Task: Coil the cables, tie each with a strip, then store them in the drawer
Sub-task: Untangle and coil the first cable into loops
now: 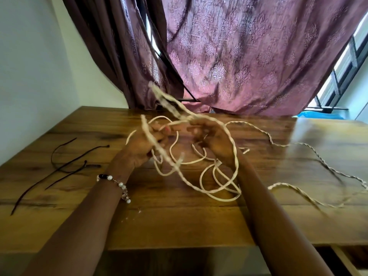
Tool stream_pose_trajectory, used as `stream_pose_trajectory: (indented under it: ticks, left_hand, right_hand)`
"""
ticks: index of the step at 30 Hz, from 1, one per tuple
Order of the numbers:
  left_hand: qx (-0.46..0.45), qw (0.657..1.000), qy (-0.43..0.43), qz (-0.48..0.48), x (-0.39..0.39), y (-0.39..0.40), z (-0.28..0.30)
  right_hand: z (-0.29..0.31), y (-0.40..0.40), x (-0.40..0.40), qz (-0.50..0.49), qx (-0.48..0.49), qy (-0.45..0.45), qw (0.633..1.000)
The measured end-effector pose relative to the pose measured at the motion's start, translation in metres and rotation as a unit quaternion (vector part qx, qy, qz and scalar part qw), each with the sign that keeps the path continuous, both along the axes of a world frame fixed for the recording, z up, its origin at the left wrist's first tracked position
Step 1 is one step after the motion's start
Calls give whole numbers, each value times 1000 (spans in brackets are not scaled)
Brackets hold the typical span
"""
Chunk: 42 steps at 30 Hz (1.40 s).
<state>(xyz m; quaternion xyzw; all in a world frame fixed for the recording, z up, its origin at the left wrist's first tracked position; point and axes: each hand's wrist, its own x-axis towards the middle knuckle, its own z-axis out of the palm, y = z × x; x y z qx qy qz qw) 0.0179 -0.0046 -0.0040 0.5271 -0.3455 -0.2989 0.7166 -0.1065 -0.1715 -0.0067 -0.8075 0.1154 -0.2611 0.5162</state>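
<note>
A tangle of cream-white cables [211, 176] lies on the wooden table [179, 222] and rises into both hands. My left hand [143, 146] grips several loops of the twisted cable, held above the table. My right hand [211, 138] pinches the same cable close beside it. A blurred length of cable [165, 100] sticks up toward the curtain. A twisted strand [310, 154] trails off to the right across the table. Several black cable ties [65, 166] lie loose at the left of the table, apart from the hands.
A purple patterned curtain [239, 56] hangs behind the table's far edge, with a window [342, 72] at the right. A white wall [29, 66] runs along the left. Part of an open drawer [350, 259] shows at the lower right under the tabletop.
</note>
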Motion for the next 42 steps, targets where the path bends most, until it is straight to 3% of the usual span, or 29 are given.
stream_pose_trajectory:
  ticks: [2,4,5,7,11,15,17,19,22,24,27,31,35,36,40,42]
  left_hand:
    - [-26,998,56,3,10,2,3]
    - [-43,992,111,45,21,4,3]
    - [-47,988,127,71,23,4,2]
    - [-43,986,136,89,22,4,0]
    - [-23,983,144,107,15,-1,1]
    - [-15,972,201,118,23,-4,-7]
    - [-9,967,217,136,25,-4,-8]
    - [-20,961,234,144,24,-5,-6]
    - [-45,957,254,135,25,-7,-5]
    - [-44,958,246,143,26,-8,-6]
    - [-48,961,231,146,25,-8,-6]
    - [-33,983,106,146,21,-11,-7]
    - [-25,980,4,195,15,-9,-2]
    - [-29,980,-1,196,13,-8,-1]
    - [-52,984,8,171,10,-1,5]
    - [-49,982,-9,181,12,2,6]
  right_hand:
    - [-5,-5,3,40,-158,94,982]
    - [-12,-14,3,82,-338,190,918]
    - [-13,-18,2,98,-391,197,894]
    - [-16,-29,-3,102,-417,180,885]
    - [-11,-51,-23,-107,-277,175,939]
    - [-14,-80,-35,-217,-337,229,887]
    - [-14,-89,-38,-285,-308,174,891]
    - [-3,-84,-40,-332,-286,53,897]
    - [19,-51,-40,-242,-177,-116,947]
    - [29,-20,-35,-150,-191,-183,953]
    - [26,17,-18,-28,-247,-186,950]
    - [18,48,-4,142,-132,-139,971]
    - [9,47,5,24,-243,-149,958]
    - [8,45,5,-3,-224,-163,961]
    - [15,33,-3,-60,53,-208,975]
    - [21,21,-10,-111,109,-229,961]
